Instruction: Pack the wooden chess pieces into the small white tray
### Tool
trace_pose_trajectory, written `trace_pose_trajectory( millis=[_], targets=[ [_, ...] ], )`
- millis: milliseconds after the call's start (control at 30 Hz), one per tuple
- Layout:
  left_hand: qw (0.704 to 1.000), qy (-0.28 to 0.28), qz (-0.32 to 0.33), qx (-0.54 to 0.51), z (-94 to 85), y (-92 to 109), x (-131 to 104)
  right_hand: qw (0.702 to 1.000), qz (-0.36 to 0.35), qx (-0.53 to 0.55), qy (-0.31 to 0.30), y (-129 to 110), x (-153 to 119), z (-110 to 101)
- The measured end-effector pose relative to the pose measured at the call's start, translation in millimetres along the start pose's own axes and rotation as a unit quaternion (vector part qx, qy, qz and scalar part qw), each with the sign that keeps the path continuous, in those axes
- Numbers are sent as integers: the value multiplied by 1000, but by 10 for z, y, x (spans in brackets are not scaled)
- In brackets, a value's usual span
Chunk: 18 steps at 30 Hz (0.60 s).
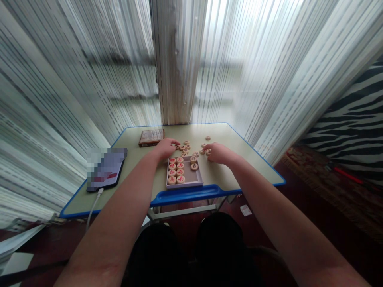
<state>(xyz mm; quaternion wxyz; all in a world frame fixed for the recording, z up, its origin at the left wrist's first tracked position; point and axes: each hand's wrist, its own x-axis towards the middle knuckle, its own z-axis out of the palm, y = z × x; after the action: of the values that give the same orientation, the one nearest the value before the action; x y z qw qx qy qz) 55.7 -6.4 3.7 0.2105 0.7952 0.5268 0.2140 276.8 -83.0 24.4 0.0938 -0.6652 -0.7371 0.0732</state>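
Observation:
On a small table, a shallow open box (200, 184) holds wooden xiangqi pieces. Two columns of red-marked pieces (180, 172) fill its left side, and two dark-marked pieces (194, 166) sit at its upper right. Loose dark-marked pieces (185, 151) lie scattered beyond the box. My left hand (165, 148) reaches over the left end of these, fingers stretched out and partly covering a few. To the right of the box, my right hand (220, 153) has its fingers curled round a xiangqi piece (208, 152), with other pieces close by.
A flat printed box (151, 136) lies at the table's back left. A phone (109, 169) with a white charging cable (95, 205) rests at the left edge. The pale tabletop (239, 167) has a blue rim. Striped curtains (176, 59) hang just behind it.

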Motion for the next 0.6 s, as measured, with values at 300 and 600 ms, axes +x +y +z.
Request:
trace_pose_trajectory(
  millis=[300,600],
  targets=[
    [998,45,-14,-49,92,-106,77,988,-126,89,13,-117,237,101],
    [993,83,-43,-76,115,-146,161,954,-267,123,62,30,446,262]
  ],
)
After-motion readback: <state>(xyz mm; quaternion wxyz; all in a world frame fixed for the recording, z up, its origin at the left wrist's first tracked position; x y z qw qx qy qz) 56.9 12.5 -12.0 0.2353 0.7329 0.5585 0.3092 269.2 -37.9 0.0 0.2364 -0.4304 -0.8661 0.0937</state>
